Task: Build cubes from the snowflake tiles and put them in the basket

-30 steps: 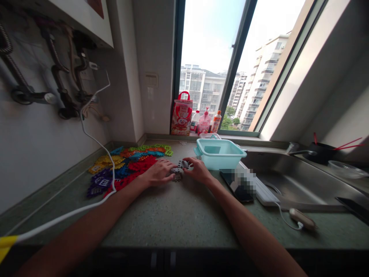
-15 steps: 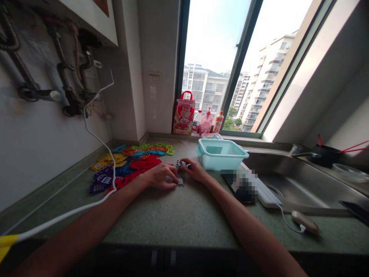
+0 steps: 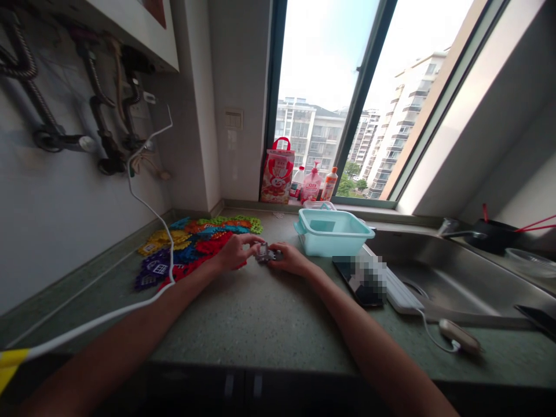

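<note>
Between my two hands, just above the countertop [image 3: 260, 324], are grey plastic building pieces [image 3: 263, 253] with notched edges. My left hand [image 3: 234, 252] pinches their left side between thumb and fingers. From the right, my right hand [image 3: 291, 258] grips the grey pieces, its fingers curled round their edge. Whether the pieces are joined cannot be made out. Close behind my left hand lies a heap of flat plastic pieces, with red [image 3: 212, 246], yellow [image 3: 167, 240], purple [image 3: 152, 272], blue [image 3: 186, 255], orange [image 3: 237, 223] and green [image 3: 256, 225] ones among them.
A pale turquoise tub [image 3: 334, 237] stands right of my hands. Beside it lie a dark phone [image 3: 347, 278], partly pixelated, and a white power strip [image 3: 403, 298]. The sink [image 3: 452, 272] is at the right. A white cable [image 3: 130, 310] crosses over my left forearm.
My left hand has lifted a grey piece off the counter and brought it up against the one in my right hand. My right hand has shifted slightly down.
</note>
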`<state>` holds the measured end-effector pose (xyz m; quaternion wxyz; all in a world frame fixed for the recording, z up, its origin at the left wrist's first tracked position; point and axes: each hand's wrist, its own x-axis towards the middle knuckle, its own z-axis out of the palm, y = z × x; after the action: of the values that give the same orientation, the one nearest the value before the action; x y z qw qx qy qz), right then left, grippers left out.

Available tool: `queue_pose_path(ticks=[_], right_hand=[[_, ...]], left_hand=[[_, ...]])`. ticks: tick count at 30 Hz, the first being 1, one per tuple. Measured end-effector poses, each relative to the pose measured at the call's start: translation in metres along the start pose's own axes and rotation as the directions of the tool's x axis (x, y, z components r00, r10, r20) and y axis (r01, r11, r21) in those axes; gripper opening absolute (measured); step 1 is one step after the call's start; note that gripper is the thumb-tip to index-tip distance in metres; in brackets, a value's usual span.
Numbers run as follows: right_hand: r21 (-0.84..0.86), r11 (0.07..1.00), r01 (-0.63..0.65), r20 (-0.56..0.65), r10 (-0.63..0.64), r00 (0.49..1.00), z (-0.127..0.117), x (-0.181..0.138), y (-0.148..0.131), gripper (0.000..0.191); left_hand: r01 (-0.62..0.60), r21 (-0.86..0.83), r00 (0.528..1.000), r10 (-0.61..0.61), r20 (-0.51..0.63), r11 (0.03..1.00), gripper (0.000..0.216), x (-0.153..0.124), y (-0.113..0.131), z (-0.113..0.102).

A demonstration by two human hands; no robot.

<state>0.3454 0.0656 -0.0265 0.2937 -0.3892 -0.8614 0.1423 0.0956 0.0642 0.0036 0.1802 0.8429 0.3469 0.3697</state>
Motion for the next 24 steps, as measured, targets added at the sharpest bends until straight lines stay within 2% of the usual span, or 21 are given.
queue_pose_path(ticks=[2,4,6,9,12,14,18,21,24], right_hand=[[0.029,0.999,0.017,-0.034,-0.016,0.999,-0.004,-0.003,0.000,0.046],[0.036,0.997,0.071,-0.111,-0.067,0.992,-0.008,-0.006,-0.003,0.060],[-0.007,0.992,0.122,-0.183,-0.121,0.976,-0.011,-0.008,-0.007,0.066],[-0.097,0.987,0.126,-0.201,-0.143,0.969,-0.014,-0.008,-0.013,0.059],[-0.150,0.985,0.085,-0.175,-0.111,0.978,-0.013,-0.006,-0.014,0.048],[-0.170,0.984,0.052,-0.167,-0.081,0.983,-0.011,-0.004,-0.012,0.047],[-0.178,0.984,0.009,-0.110,-0.029,0.994,-0.002,-0.001,-0.005,0.042],[-0.150,0.989,0.009,-0.052,-0.017,0.999,-0.002,-0.001,-0.002,0.050],[-0.114,0.993,-0.025,-0.078,0.016,0.997,-0.010,-0.007,-0.002,0.063]], left_hand=[[0.110,-0.081,0.993,-0.114,-0.039,0.991,0.034,0.005,-0.005,0.006],[0.164,-0.165,0.984,-0.172,-0.034,0.973,0.039,0.009,-0.008,0.013],[0.166,-0.216,0.983,-0.178,-0.037,0.962,0.041,0.012,-0.007,0.020],[0.128,-0.201,0.990,-0.139,-0.038,0.971,0.044,0.014,-0.002,0.024],[0.118,-0.097,0.993,-0.118,0.005,0.988,0.045,0.014,0.003,0.018],[0.090,0.069,0.994,-0.094,0.055,0.994,0.050,0.012,0.002,0.009],[-0.058,0.444,0.978,-0.040,0.207,0.894,0.062,0.007,-0.006,-0.003],[-0.094,0.513,0.966,-0.047,0.255,0.853,0.060,0.005,-0.011,-0.005],[-0.121,0.515,0.968,-0.014,0.251,0.848,0.051,0.006,-0.012,-0.007]])
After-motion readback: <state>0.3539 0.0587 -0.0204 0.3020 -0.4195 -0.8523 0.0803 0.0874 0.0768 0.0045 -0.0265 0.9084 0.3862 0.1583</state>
